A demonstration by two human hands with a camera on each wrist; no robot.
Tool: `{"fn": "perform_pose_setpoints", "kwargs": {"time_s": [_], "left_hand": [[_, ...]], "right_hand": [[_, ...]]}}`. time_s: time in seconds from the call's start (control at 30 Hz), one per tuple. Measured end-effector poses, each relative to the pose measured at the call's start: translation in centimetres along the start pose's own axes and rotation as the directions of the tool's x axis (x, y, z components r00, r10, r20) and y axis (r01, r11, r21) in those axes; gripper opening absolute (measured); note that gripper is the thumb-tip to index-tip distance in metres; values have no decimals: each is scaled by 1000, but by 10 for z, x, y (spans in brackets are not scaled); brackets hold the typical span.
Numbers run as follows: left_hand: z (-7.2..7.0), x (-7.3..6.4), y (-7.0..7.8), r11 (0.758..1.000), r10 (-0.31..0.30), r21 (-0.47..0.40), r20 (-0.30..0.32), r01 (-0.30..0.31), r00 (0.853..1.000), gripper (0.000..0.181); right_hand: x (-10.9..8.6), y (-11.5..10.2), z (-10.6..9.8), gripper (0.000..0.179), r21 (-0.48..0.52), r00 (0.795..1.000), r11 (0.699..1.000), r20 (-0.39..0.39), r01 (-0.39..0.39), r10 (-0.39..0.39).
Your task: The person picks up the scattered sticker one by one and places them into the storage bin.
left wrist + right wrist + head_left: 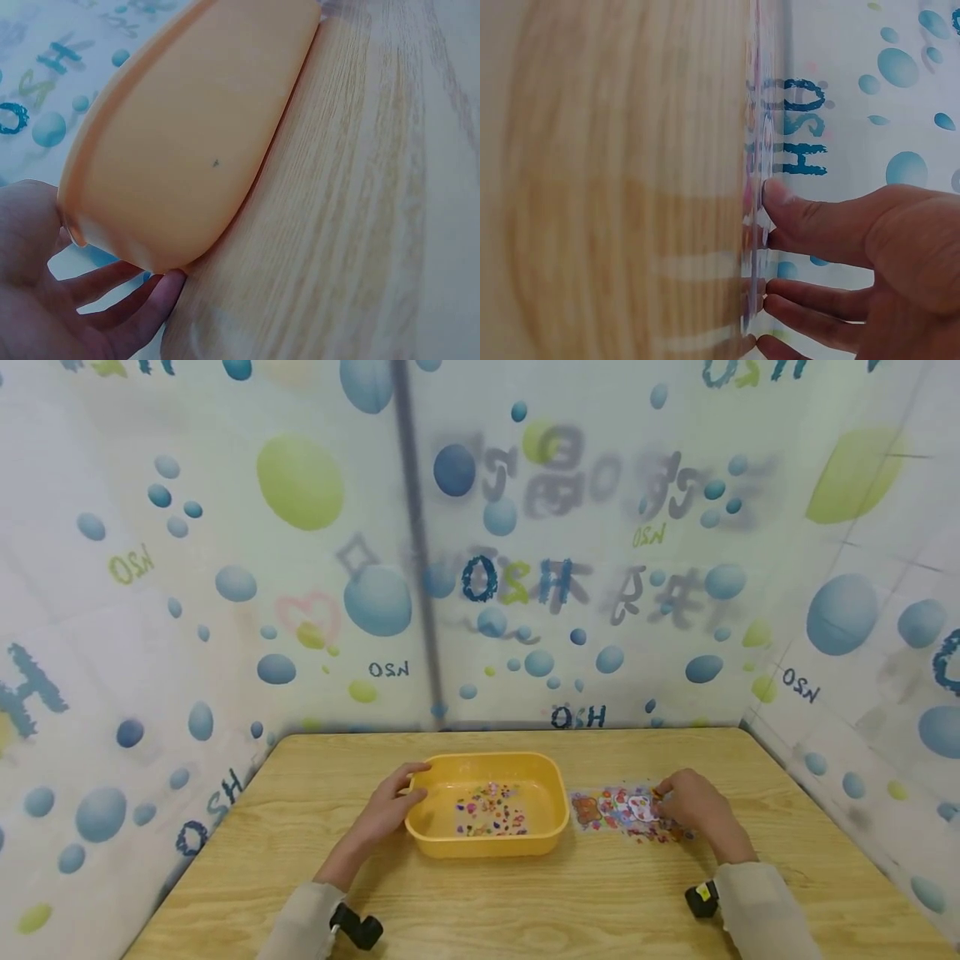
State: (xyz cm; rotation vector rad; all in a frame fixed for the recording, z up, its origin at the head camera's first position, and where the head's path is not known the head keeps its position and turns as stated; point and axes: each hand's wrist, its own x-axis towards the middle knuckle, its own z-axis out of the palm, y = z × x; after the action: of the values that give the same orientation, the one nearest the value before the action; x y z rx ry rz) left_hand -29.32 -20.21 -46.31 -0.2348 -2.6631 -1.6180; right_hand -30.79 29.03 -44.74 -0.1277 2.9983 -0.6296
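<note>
A yellow plastic basin (491, 848) stands on the table, with many tiny colourful pieces (491, 812) scattered over its floor. My left hand (386, 806) holds the basin's left end, thumb at the rim. Up close in the left wrist view, the fingers (161, 296) reach under the basin's outer wall and the thumb is mostly hidden by the rim. To the right lies a flat, shiny clear plastic piece (615, 808) printed with bears and bright colours. My right hand (693, 802) touches its right end, thumb (780, 193) and fingertips resting at its surface.
Small colourful bits (660, 837) lie along the plastic's near right edge. The wooden table (540, 910) backs onto a curtain (517, 652) patterned with bubbles, and similar curtains hang at both sides. A black wrist camera sits at each sleeve.
</note>
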Motion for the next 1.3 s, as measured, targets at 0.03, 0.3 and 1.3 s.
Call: {"fn": "perform_pose_setpoints", "kwargs": {"time_s": [0.03, 0.3, 1.3], "left_hand": [[0, 0, 0, 1000, -1, 1, -1, 1, 1000, 43], [-1, 5, 1, 1000, -5, 0, -2, 5, 1000, 43], [2, -1, 1, 1000, -9, 19, -13, 9, 1000, 42]], "right_hand": [[1, 0, 0, 36, 2, 1000, 1000, -1, -8, 8], [5, 1, -1, 35, 4, 999, 999, 6, -52, 52], [-4, -10, 3, 20, -17, 996, 998, -75, -59, 57]]}}
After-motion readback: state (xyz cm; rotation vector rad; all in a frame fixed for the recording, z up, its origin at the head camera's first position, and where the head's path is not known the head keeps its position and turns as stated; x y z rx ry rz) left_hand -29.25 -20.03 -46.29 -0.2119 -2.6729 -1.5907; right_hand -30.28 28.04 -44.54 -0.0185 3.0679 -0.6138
